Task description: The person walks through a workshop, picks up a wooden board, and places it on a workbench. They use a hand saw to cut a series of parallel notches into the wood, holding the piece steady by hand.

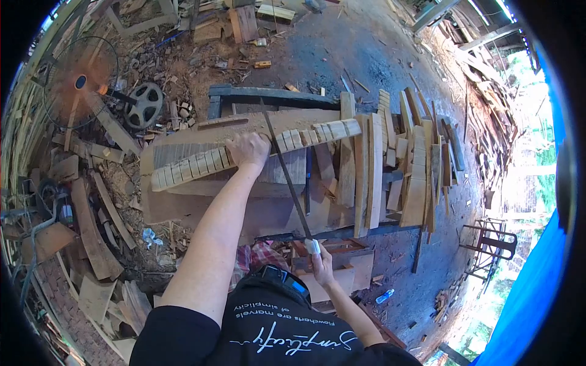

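Note:
My left hand (249, 149) is closed over a long wooden strip (201, 168), holding it down on the workbench. Evenly spaced cuts cross the strip along its length, and it lies at a slant, its right end farther from me. My right hand (321, 268) grips the white handle of a handsaw (290, 177). The saw's long dark blade crosses the strip just right of my left hand, with its tip beyond the strip. Under the strip lie flat boards (274, 167) on the brown bench top (168, 207).
Several curved planks (372, 171) lie side by side at the bench's right. A standing fan (81, 82) is at the far left, among wood scraps. A metal-framed stool (488, 244) stands at the right, and a plastic bottle (384, 296) lies on the floor.

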The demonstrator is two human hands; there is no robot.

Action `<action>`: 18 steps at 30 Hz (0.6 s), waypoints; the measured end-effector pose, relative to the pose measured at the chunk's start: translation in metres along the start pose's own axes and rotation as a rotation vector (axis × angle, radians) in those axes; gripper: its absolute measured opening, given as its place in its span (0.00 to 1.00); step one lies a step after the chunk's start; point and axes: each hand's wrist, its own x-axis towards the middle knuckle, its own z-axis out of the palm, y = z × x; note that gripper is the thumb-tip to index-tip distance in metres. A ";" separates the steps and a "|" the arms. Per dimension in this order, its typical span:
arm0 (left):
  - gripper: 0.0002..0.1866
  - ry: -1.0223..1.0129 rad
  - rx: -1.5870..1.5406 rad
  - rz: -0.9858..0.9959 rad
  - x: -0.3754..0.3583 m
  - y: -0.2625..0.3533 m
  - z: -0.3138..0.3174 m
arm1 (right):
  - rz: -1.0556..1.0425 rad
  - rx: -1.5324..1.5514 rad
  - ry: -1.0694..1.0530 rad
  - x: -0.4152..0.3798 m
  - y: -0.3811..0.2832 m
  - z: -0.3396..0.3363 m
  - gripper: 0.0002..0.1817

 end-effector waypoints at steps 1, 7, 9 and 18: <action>0.18 -0.011 0.032 0.002 0.000 0.000 0.000 | -0.051 -0.011 0.013 -0.004 0.003 0.002 0.17; 0.18 -0.008 -0.009 0.017 -0.001 -0.003 0.003 | 0.085 -0.036 0.014 0.090 -0.065 0.042 0.19; 0.18 -0.003 -0.007 0.019 -0.004 -0.004 0.002 | 0.031 -0.143 0.051 0.107 -0.076 0.050 0.18; 0.20 -0.038 -0.034 -0.015 -0.002 -0.001 -0.001 | -0.022 -0.177 0.062 -0.049 -0.016 -0.025 0.30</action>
